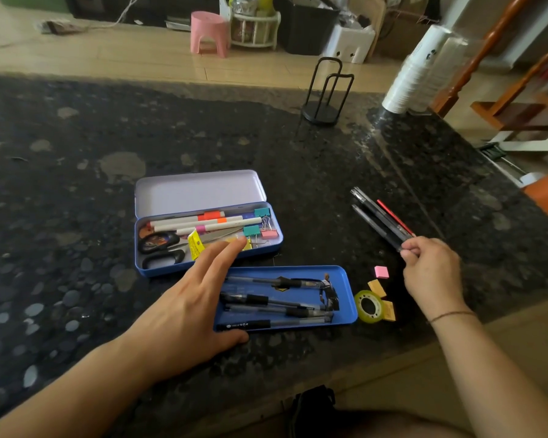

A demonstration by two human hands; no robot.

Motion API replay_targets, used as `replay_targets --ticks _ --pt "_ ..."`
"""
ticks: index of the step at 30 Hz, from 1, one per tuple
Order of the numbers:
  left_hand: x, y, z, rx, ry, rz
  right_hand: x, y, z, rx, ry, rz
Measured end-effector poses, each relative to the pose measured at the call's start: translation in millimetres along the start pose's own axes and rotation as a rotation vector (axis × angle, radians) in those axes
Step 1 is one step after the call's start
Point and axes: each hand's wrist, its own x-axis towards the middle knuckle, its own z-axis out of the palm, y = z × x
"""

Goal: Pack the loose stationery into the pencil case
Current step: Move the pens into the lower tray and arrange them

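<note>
Fingers point(413, 248) of right hand point(434, 273) pinching bundled pens point(380, 216) right of pencil case point(209, 260), gathered for one drop; left hand point(187, 314) spread flat, steadying tray point(345, 298).

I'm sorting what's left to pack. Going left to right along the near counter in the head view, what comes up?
Left hand → blue inner tray of black pens → yellow-green roll of clear tape → right hand holding a bundle of dark pens and one red pen.
</note>
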Motion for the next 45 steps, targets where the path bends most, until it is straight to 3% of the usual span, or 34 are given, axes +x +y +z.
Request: replay_targets --ticks 6,11,13,15,17,20,29,34,36,38,40,42,45 --pt "-0.4 0.9 -0.8 0.0 0.0 0.002 -28.5 -39.4 -17.4 0.215 -0.083 -0.196" --pt "0.1 1.3 -0.9 -0.012 0.012 -0.004 -65.1 -62.6 -14.7 0.27 -0.4 -0.47" --pt "0.6 1.4 -0.3 -0.013 0.009 -0.003 -59.0 -57.0 -9.4 0.227 -0.313 -0.53" --pt "0.6 1.2 -0.1 -0.012 0.006 -0.001 -37.3 -43.0 -6.7 0.156 -0.099 -0.437" --pt "0.0 0.6 -0.3 -0.004 0.008 0.005 -9.8 -23.2 -5.9 0.028 0.025 -0.223" --pt "0.7 1.0 -0.2 -0.002 -0.001 0.009 11.0 4.0 -1.4 -0.151 -0.023 -0.034" --pt "1.3 1.5 -0.9 0.036 -0.012 0.009 5.2 0.0 3.4 -0.15 -0.011 0.012" --pt "1.7 1.7 -1.0 0.037 -0.01 0.003 -29.5 -35.1 -14.2 0.086 -0.157 -0.267" --pt "1.4 1.5 -0.8 0.033 -0.012 0.005 -46.0 -46.0 -13.0 0.055 -0.231 -0.497" --pt "0.6 1.6 -1.0 0.032 -0.014 0.012 -51.9 -48.3 -5.9 0.038 -0.281 -0.587" --pt "0.3 2.2 -1.3 0.035 -0.011 0.024 -43.2 -44.7 -1.4 0.117 -0.246 -0.476" --pt "0.8 1.9 -1.0 0.043 -0.015 0.035 -22.2 -31.4 -0.1 0.14 -0.06 -0.311" --pt "1.7 0.5 -0.6 0.054 -0.03 0.045 5.3 -4.3 -0.2 -0.033 0.043 -0.042"
